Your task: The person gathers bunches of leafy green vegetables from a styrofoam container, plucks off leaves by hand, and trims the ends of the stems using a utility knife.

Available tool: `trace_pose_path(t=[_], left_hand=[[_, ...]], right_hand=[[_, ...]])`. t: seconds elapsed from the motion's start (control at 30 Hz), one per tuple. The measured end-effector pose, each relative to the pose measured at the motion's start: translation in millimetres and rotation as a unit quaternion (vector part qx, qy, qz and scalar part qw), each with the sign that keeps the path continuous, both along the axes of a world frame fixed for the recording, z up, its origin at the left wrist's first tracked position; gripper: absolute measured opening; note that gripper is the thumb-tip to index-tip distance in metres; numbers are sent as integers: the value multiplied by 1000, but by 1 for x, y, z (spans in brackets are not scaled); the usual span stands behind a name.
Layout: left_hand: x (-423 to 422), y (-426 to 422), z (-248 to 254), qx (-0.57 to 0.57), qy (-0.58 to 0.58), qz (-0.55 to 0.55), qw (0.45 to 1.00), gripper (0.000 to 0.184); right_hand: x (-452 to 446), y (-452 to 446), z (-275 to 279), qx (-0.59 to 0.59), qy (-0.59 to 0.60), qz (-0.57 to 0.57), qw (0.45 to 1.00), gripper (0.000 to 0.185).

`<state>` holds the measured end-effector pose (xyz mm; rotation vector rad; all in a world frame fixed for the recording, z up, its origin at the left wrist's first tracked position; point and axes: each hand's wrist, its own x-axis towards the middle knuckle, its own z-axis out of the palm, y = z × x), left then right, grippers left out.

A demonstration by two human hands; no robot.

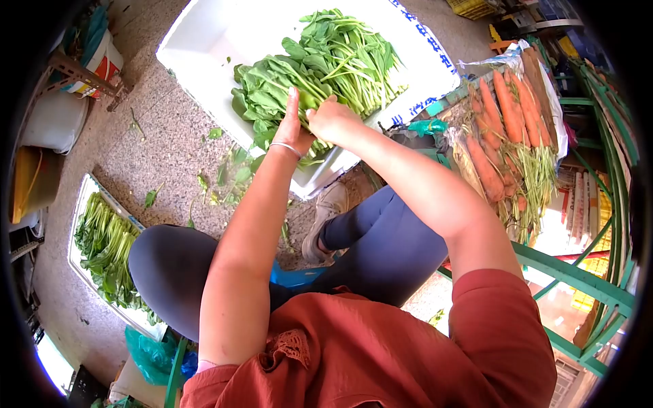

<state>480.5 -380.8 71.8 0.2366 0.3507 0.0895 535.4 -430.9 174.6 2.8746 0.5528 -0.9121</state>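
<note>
A white foam box (204,41) with blue lettering on its rim holds leafy greens (340,51), their stems toward the right. My left hand (294,128) is at the box's near side against the greens, its fingers extended upward and a bracelet on the wrist. Just right of it, my right hand (333,121) is closed with its fingers curled at the stems of the near bunch; what lies inside its fingers is hidden. The two hands are close together over the near edge of the box.
Carrots (507,112) with green tops lie on a green-framed stand (571,275) at the right. Another foam box (78,255) of greens is on the floor at the left. Loose leaves (235,173) litter the floor. Buckets (61,119) stand at the upper left.
</note>
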Motion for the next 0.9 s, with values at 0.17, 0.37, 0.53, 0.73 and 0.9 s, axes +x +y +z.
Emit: trace_pose_path(t=[0.17, 0.37, 0.53, 0.73, 0.9], left_hand=[[-8, -2, 4, 15, 57, 30, 998, 71], [-14, -3, 8, -1, 67, 74, 995, 51], [-22, -1, 10, -2, 54, 73, 996, 52], [-29, 1, -2, -11, 33, 93, 995, 46], [-32, 4, -9, -38, 46, 112, 992, 35]], right_hand=[[17, -1, 12, 2, 109, 225, 968, 44], [80, 1, 33, 47, 31, -11, 998, 20], [88, -5, 8, 35, 112, -40, 992, 23], [84, -2, 2, 0, 100, 28, 995, 28], [82, -6, 28, -12, 3, -6, 1000, 24]])
